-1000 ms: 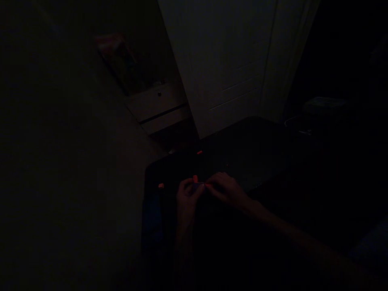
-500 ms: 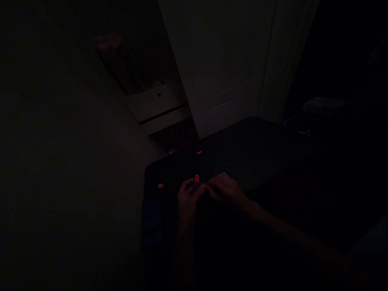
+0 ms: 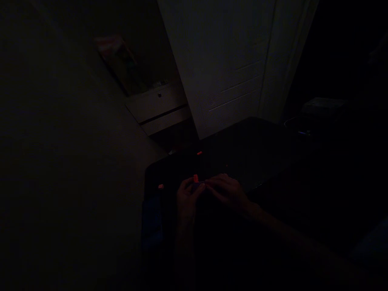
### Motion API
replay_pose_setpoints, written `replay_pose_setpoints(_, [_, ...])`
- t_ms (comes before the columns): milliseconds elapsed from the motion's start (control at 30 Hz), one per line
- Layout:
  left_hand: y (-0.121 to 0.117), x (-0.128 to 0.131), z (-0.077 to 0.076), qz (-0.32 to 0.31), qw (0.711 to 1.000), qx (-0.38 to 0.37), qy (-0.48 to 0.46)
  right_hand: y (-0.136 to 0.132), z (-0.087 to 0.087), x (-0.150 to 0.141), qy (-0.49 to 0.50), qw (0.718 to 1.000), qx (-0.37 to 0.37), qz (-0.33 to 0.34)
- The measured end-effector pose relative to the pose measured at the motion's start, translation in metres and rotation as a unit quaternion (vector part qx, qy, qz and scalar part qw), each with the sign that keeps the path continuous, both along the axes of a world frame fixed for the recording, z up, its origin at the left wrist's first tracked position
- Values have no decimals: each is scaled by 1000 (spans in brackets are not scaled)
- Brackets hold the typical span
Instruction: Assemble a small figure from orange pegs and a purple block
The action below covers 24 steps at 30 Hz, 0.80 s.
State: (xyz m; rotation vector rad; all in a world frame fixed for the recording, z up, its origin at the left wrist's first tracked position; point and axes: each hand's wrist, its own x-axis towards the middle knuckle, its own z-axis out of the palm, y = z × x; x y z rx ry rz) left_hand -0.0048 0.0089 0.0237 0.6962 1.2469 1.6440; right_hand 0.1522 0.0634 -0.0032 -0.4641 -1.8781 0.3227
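In left hand (image 3: 186,198): orange piece (image 3: 195,178) (purplish below).

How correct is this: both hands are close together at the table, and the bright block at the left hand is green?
Only the colour is wrong: in the head view, the bright block at the left hand is red-orange. The rest stands.

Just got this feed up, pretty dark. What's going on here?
A person's left hand holds a small dark piece with an orange part sticking up. The right hand is close beside it; whether it grips anything is too dark to tell. One orange piece lies on the dark table left of the hands, another beyond them.
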Motion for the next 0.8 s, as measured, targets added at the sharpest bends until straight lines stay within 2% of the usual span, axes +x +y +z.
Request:
replay_pose_setpoints(233, [-4,3,4,21,999,15,22,-1,2,3,13,994,-96,41])
replay_pose_setpoints(400, [-7,2,2,21,998,20,61,-6,13,3,35,965,-254,46])
replay_pose_setpoints(467, [-8,2,3,18,997,28,75,-5,16,2,27,955,-291,53])
replay_pose_setpoints(533, [-9,2,5,13,996,32,83,-5,16,2,25,953,-295,63])
replay_pose_setpoints(667, [-9,2,7,4,997,28,79,-5,19,3,36,965,-251,74])
replay_pose_setpoints(800, [-9,2,5,5,997,26,66,-10,22,3,53,967,-237,75])
